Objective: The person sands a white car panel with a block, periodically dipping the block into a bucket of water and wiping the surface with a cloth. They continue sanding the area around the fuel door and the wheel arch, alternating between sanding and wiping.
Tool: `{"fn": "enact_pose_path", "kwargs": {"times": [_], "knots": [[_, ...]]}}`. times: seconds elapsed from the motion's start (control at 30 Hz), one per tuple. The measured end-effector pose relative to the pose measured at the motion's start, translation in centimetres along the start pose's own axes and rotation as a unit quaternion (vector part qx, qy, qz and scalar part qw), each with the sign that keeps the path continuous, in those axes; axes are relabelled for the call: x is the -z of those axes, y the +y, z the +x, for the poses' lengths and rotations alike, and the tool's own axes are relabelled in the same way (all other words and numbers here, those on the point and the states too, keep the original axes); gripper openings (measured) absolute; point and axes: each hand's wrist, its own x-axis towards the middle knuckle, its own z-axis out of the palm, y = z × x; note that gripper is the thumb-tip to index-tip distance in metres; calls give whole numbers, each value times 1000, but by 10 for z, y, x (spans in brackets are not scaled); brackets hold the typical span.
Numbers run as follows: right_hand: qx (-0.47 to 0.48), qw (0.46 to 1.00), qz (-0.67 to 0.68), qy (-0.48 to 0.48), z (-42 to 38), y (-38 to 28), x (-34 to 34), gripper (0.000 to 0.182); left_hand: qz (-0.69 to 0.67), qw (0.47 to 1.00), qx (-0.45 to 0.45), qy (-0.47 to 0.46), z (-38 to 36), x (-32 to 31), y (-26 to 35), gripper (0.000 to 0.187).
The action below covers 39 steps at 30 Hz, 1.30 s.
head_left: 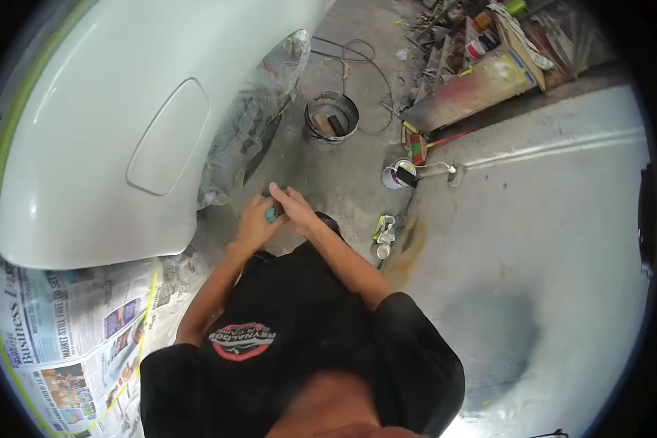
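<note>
My left hand (257,223) and my right hand (293,210) are together in front of my body, at the middle of the view. A small light-blue item (271,214) shows between the fingers of my left hand, and a dark piece partly shows behind the fingers. The fingers of my right hand are pressed together against the left hand, and what lies under them is hidden. To the left is a pale car body panel (102,146) with a fuel-flap outline (169,137). Plastic sheeting (252,117) covers the wheel area.
A black bucket (332,117) with blocks inside stands on the floor ahead, beside a hose. A paint can (399,174), a red brush (418,148) and a cluttered shelf (474,84) are to the right. Taped newspaper (73,343) covers the lower left.
</note>
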Motion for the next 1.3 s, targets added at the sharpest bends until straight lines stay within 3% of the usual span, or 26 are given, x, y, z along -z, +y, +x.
{"fn": "enact_pose_path", "kwargs": {"times": [0.07,0.17,0.2,0.3,0.4,0.43,0.5,0.57,0.6,0.7,0.77,0.83,0.9,0.97,1.0,1.03,1.1,1.13,1.17,1.23,1.3], "knots": [[-17,1000,3,-12,28,-6,23,73,-25,999,30,13,17,-4,-1,54],[-61,997,4,-56,52,-27,49,74,-44,977,197,-63,45,-14,11,63],[-63,996,29,-54,65,-25,59,72,-43,976,205,-59,51,-27,3,62],[-168,981,-97,-1,115,-35,107,78,-69,972,220,53,56,-78,-10,60],[-97,940,-309,105,220,18,207,85,-78,933,335,105,55,-119,-10,52],[-87,919,-363,128,252,29,244,87,-69,924,366,87,48,-132,-13,50],[-115,882,-449,88,282,-16,289,79,-53,905,418,56,34,-166,-33,47],[-36,807,-552,204,326,5,342,66,-11,921,387,-41,-7,-211,-63,43],[-8,782,-573,245,343,10,362,63,3,912,381,-153,-28,-235,-74,42],[119,708,-616,324,376,3,394,58,136,829,278,-467,-58,-280,-67,39],[137,633,-702,296,407,10,424,53,82,783,298,-540,-98,-323,-71,42],[126,607,-722,307,447,16,450,52,43,764,262,-588,-81,-304,-53,40],[184,577,-718,344,476,22,467,58,-292,738,346,-500,-103,-290,-61,38],[165,638,-682,318,502,32,484,66,-326,780,296,-444,-108,-271,-69,37],[97,632,-711,293,511,42,491,63,-342,799,275,-411,-114,-266,-70,36],[34,621,-737,263,524,51,493,61,-331,804,336,-362,-121,-264,-77,37],[63,585,-768,255,528,55,492,69,-306,801,444,-261,-131,-269,-101,37],[93,566,-776,261,533,57,497,70,-311,753,545,-199,-133,-277,-118,33],[125,546,-784,269,538,58,502,70,-263,752,594,-113,-153,-298,-137,34],[174,574,-762,242,536,58,515,68,-156,826,537,-72,-144,-309,-176,35],[195,527,-778,281,542,65,518,58,-141,848,507,-58,-154,-331,-215,35]]}}
